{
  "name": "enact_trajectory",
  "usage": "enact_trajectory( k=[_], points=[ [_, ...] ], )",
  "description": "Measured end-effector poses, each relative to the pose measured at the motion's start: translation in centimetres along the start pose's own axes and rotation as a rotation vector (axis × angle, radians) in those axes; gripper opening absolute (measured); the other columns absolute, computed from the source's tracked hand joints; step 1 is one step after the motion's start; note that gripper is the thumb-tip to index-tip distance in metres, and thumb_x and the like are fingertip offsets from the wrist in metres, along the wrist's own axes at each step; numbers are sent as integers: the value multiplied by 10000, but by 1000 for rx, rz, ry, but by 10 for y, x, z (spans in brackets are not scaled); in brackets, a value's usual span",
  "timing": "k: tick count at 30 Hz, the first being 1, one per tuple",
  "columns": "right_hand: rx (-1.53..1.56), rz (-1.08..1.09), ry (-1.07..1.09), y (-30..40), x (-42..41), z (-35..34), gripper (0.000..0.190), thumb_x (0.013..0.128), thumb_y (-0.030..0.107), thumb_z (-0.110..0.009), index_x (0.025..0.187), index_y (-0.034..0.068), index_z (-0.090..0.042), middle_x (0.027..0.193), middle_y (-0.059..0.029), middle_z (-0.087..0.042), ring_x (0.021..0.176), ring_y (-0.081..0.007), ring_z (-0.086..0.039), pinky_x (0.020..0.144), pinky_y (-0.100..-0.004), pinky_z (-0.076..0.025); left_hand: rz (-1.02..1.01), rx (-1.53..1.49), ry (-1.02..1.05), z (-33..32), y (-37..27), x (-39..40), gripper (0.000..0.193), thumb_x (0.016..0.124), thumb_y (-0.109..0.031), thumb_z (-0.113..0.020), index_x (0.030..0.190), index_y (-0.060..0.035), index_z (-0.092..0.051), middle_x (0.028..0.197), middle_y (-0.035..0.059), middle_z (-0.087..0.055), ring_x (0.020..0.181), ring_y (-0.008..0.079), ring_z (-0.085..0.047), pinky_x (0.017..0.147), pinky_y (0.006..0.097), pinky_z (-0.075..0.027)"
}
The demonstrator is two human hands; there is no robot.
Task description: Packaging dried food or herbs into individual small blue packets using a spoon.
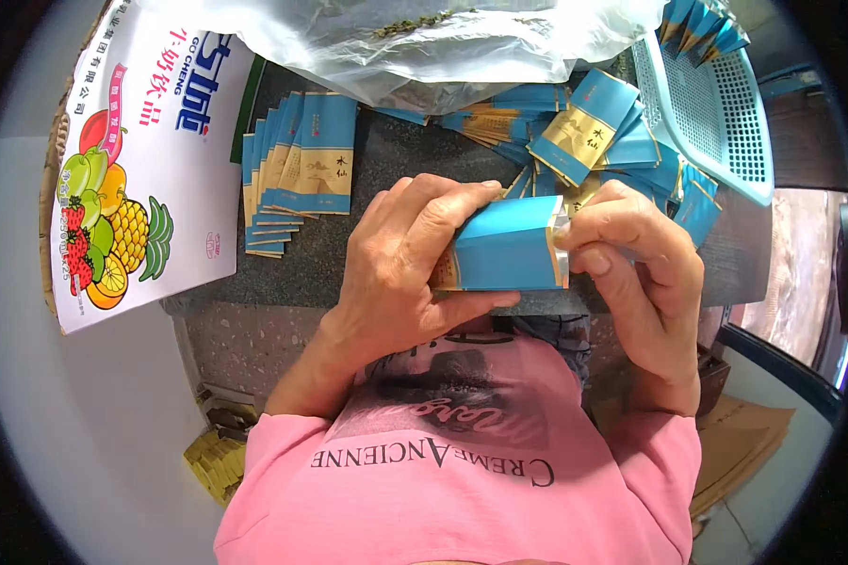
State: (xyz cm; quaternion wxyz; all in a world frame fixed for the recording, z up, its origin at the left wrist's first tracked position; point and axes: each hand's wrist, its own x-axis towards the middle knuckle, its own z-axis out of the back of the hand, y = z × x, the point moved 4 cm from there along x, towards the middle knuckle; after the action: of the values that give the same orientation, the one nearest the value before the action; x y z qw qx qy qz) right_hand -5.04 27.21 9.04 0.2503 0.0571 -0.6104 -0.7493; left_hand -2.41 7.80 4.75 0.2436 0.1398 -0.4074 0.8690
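Observation:
My left hand (396,258) is wrapped around a blue and gold foil packet (512,244), its thumb along the near edge. The packet lies sideways above the front edge of the dark table, with its open end to the right showing a silvery lining. At that end, the thumb and forefinger of my right hand (643,258) pinch the rim. Whether anything is inside the packet is hidden. Flat packets of the same kind stand in a fanned row (318,155) beyond my left hand. A looser pile of them (586,127) spreads behind my right hand.
A clear plastic bag (466,63) with dried leaves (420,25) covers the table's far side. The light blue perforated basket (752,141) at the right has more packets (707,32) at its far end. A printed white carton (205,205) borders the dark speckled tabletop (389,152) on the left.

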Motion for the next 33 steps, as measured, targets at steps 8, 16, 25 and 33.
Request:
enact_trajectory(
  k=[8, 16, 25, 33],
  points=[
    [-2, -14, 28, 23, 26, 6, 194, 972, 179, -593, 961, -11, -626, 849, -56, -600, 685, -99, -534, 642, -221, -422, 79, -307, -140, 14, 4, 2, 704, 686, -399, -845, 1214, -24, -570, 1041, 146, -630, 903, 308, -618, 805, 423, -473],
    [368, -141, 100, 33, 79, 5, 202, 1017, 189, -564, 971, 4, -630, 730, -1, -576, 632, -44, -494, 569, -204, -381, -61, -248, -225, 58, -4, 44, 565, 759, -100, -787, 1226, 3, -487, 1147, 121, -531, 1006, 173, -536, 878, 293, -446],
    [-186, 335, 10, 82, 163, 38, 195, 1006, 177, -542, 933, 18, -630, 721, 7, -537, 660, -72, -489, 594, -231, -382, 62, -586, -457, 72, 28, 129, 435, 803, -75, -777, 1156, -32, -526, 899, 54, -607, 757, 76, -583, 649, 252, -501],
    [-287, 154, 114, 61, 208, 47, 230, 1004, 244, -531, 923, 46, -615, 655, 27, -482, 605, -65, -467, 546, -242, -368, 79, -421, -478, 69, 43, 167, 384, 785, -92, -783, 1103, -37, -575, 1019, 78, -589, 806, 154, -619, 673, 284, -529]
  ],
)
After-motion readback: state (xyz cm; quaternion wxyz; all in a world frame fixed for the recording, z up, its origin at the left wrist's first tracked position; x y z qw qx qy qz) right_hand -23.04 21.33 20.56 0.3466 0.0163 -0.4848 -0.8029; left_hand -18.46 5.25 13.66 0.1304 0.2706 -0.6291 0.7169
